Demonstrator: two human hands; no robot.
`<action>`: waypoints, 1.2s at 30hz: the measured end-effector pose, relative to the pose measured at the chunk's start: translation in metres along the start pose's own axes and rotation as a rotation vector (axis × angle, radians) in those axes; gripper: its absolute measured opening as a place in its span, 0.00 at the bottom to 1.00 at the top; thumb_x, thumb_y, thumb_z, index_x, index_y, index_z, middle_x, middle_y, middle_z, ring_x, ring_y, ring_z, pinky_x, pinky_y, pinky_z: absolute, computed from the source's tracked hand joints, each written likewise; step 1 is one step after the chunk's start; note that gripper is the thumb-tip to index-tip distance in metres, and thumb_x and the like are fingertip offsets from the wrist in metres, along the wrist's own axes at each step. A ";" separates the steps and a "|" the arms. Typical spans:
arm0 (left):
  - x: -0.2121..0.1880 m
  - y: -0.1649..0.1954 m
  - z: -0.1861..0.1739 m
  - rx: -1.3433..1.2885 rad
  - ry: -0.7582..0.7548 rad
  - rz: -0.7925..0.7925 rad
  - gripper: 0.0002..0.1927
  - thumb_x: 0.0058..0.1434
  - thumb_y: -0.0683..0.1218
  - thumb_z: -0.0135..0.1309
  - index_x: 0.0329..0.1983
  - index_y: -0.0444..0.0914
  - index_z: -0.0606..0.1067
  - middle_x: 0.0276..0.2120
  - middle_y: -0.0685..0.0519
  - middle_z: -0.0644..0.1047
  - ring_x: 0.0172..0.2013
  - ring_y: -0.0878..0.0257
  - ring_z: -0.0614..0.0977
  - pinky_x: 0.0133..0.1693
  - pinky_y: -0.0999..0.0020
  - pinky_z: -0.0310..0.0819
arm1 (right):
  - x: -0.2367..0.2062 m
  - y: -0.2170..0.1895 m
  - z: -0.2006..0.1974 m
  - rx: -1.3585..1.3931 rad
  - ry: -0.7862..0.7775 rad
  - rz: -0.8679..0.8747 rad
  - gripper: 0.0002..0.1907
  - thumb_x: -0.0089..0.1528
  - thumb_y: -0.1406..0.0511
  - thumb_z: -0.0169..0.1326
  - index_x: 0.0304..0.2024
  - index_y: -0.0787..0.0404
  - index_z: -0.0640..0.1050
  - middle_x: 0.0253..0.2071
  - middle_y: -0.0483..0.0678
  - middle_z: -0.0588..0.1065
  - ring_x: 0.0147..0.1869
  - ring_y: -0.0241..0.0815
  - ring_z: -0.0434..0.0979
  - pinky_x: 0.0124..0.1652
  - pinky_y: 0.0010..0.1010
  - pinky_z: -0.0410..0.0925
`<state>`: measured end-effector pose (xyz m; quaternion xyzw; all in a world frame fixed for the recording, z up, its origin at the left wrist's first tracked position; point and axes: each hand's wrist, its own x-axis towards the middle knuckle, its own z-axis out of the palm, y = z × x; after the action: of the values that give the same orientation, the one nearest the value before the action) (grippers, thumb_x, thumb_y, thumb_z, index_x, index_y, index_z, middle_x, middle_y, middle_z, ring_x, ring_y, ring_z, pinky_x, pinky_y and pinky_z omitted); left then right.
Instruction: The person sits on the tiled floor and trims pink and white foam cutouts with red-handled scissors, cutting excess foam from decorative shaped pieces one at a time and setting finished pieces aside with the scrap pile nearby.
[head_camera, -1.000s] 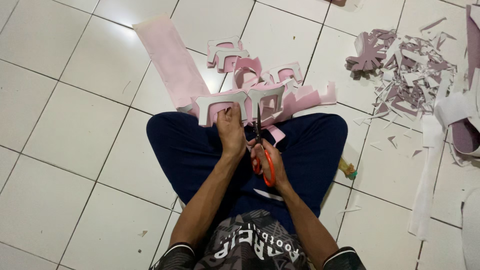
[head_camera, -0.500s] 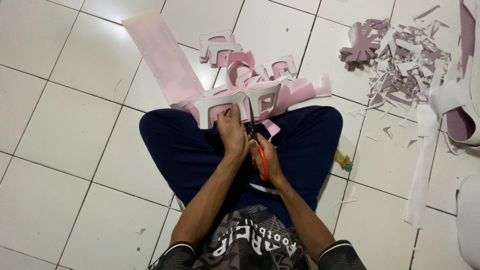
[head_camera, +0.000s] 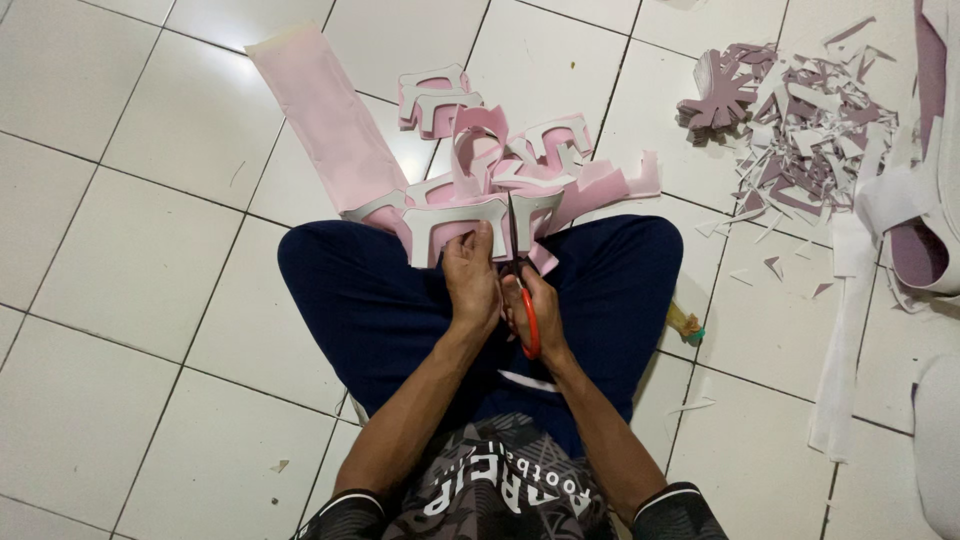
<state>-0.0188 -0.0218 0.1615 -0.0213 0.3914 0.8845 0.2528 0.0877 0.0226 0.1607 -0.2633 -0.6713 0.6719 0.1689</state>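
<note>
I sit cross-legged on a white tiled floor. My left hand (head_camera: 470, 275) pinches a pink foam sheet (head_camera: 455, 222) with grey-edged cut-out shapes, holding it over my lap. My right hand (head_camera: 530, 310) grips orange-handled scissors (head_camera: 524, 300) whose blades point up into the sheet just right of my left thumb. A long pink strip (head_camera: 325, 115) of the same material trails away to the upper left. More cut pink pieces (head_camera: 500, 150) lie piled beyond my knees.
A heap of purple and white offcuts (head_camera: 790, 125) lies at the upper right. Long white and purple strips (head_camera: 850, 300) run down the right edge. A small yellow and green object (head_camera: 685, 323) rests by my right knee.
The view has shifted slightly. My hands and the scissors stay at the sheet, with the blades reaching a bit further up into it.
</note>
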 end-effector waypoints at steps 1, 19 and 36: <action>-0.003 0.001 0.001 -0.034 -0.008 -0.017 0.11 0.72 0.43 0.51 0.49 0.29 0.71 0.44 0.48 0.79 0.41 0.66 0.80 0.42 0.72 0.76 | 0.000 0.001 -0.001 0.001 -0.004 -0.018 0.29 0.65 0.41 0.48 0.37 0.61 0.73 0.16 0.39 0.67 0.17 0.26 0.65 0.17 0.21 0.59; 0.000 0.050 -0.005 0.135 -0.135 -0.006 0.07 0.72 0.41 0.53 0.48 0.31 0.73 0.35 0.57 0.75 0.30 0.75 0.71 0.30 0.78 0.63 | -0.012 -0.027 -0.013 0.287 -0.041 0.048 0.28 0.67 0.43 0.49 0.40 0.63 0.72 0.22 0.38 0.64 0.20 0.26 0.62 0.18 0.19 0.58; -0.008 0.095 0.034 0.336 -0.183 0.057 0.11 0.64 0.41 0.61 0.45 0.28 0.76 0.39 0.48 0.82 0.38 0.68 0.82 0.42 0.74 0.76 | -0.017 -0.067 -0.011 0.192 -0.115 0.015 0.32 0.63 0.40 0.52 0.41 0.64 0.75 0.19 0.37 0.64 0.17 0.25 0.61 0.17 0.18 0.55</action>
<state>-0.0504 -0.0550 0.2513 0.1127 0.5096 0.8117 0.2624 0.0995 0.0248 0.2295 -0.2120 -0.6105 0.7483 0.1497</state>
